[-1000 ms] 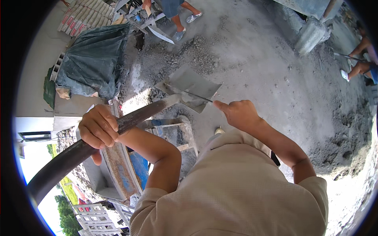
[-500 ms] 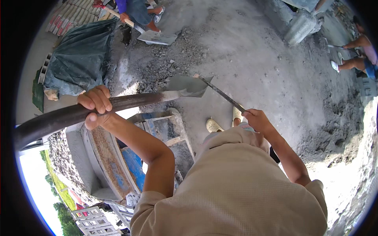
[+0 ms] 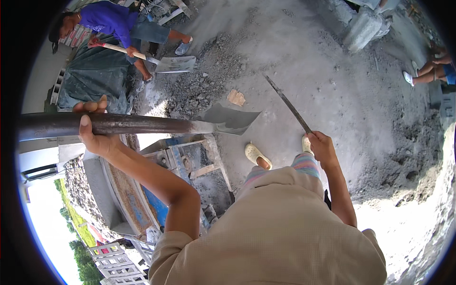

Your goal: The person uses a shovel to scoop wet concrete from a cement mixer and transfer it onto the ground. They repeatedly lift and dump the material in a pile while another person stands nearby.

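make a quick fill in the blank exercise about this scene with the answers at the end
1. The person's ____ hand grips the near shovel.
2. The rod in the right hand points ____ from the person's body.
3. The co-worker with another shovel is at the picture's upper ____.

Missing words: left; away; left.

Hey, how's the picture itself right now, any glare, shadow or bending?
In the head view, the sky at lower left washes out to white; in that same view, the ground is shaded around the middle but glares at lower right; also in the head view, the shovel looks thicker toward the left rim, and the wide lens leaves black borders.
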### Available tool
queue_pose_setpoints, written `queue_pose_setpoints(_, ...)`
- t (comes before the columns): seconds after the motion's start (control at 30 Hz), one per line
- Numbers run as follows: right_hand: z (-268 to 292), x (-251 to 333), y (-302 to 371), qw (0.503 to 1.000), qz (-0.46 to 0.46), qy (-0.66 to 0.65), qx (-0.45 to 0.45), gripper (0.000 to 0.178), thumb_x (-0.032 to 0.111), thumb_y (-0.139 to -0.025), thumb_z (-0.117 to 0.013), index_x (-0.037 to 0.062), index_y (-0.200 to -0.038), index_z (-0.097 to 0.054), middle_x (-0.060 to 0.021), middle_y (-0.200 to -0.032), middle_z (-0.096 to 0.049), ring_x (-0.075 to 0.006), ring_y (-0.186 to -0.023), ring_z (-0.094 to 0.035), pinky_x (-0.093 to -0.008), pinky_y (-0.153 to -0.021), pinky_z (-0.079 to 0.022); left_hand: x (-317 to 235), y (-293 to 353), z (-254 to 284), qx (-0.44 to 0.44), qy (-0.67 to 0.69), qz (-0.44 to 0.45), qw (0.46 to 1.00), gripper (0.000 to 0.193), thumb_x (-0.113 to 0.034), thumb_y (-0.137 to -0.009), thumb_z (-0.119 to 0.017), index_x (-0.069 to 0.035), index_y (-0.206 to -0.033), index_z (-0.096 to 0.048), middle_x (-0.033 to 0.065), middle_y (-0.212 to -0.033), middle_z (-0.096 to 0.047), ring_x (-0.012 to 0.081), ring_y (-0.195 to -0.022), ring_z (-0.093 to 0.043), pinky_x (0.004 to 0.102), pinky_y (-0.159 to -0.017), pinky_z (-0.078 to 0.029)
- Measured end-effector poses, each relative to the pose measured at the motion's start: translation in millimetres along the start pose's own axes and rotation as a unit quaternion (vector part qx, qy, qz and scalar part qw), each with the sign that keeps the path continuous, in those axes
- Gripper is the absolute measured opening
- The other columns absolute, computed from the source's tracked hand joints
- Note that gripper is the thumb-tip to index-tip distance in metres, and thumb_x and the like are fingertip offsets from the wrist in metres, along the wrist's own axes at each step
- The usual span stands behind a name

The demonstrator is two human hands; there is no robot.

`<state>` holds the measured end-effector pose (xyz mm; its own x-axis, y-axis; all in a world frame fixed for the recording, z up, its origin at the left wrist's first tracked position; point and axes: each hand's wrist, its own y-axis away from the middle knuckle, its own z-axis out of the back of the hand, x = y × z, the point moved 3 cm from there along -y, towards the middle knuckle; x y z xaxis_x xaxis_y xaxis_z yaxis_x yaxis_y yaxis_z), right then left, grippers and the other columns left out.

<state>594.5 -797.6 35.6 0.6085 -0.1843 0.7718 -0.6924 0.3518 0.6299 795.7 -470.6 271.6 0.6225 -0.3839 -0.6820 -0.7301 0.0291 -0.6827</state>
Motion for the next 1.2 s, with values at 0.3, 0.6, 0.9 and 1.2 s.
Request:
queue_pose_setpoints(0.3, 91, -28, -71, 0.856, -0.275, -0.277, 0.338, 0.008, 0.011, -0.079, -0.043, 0.0056, -0.074, -0.039, 0.0042, -0.054, -0.039, -0.0035, -0.040, -0.036, -0.0179, -0.037, -0.028, 126, 170, -15, -0.427, -0.193, 0.121, 0.875, 0.013, -0.004, -0.055, -0.055, -0.004, -0.066, -0.047, 0.0058, -0.056, -0.046, 0.0171, -0.051, -0.047, 0.0281, -0.051, -0.040)
queue_pose_setpoints(0.6, 199, 67, -163, 0.851, -0.024, -0.521, -0.064, 0.013, 0.007, -0.082, -0.036, 0.0046, -0.070, -0.040, -0.0027, -0.060, -0.044, -0.0115, -0.053, -0.048, -0.0243, -0.048, -0.042, 85, 144, -99, -0.291, -0.120, 0.081, 0.946, 0.016, -0.022, -0.068, -0.056, -0.008, -0.065, -0.046, 0.0036, -0.056, -0.044, 0.0163, -0.054, -0.043, 0.0310, -0.058, -0.037)
queue_pose_setpoints(0.9, 40, -31, -107, 0.973, 0.115, -0.006, 0.202, 0.012, 0.013, -0.082, -0.035, 0.0036, -0.088, -0.032, -0.0063, -0.058, -0.040, -0.0154, -0.040, -0.044, -0.0295, -0.035, -0.039, 119, 114, -163, -0.208, -0.091, 0.045, 0.973, 0.016, -0.021, -0.066, -0.056, -0.008, -0.065, -0.046, 0.0042, -0.056, -0.045, 0.0169, -0.055, -0.046, 0.0320, -0.061, -0.040)
queue_pose_setpoints(1.2, 127, 33, -155, 0.887, -0.146, -0.393, 0.194, 0.011, 0.011, -0.079, -0.041, 0.0064, -0.069, -0.043, 0.0022, -0.050, -0.036, -0.0091, -0.041, -0.036, -0.0278, -0.043, -0.036, 104, 128, -146, -0.239, -0.144, 0.063, 0.958, 0.013, -0.017, -0.065, -0.056, -0.008, -0.064, -0.047, 0.0040, -0.056, -0.046, 0.0159, -0.057, -0.046, 0.0320, -0.061, -0.040)
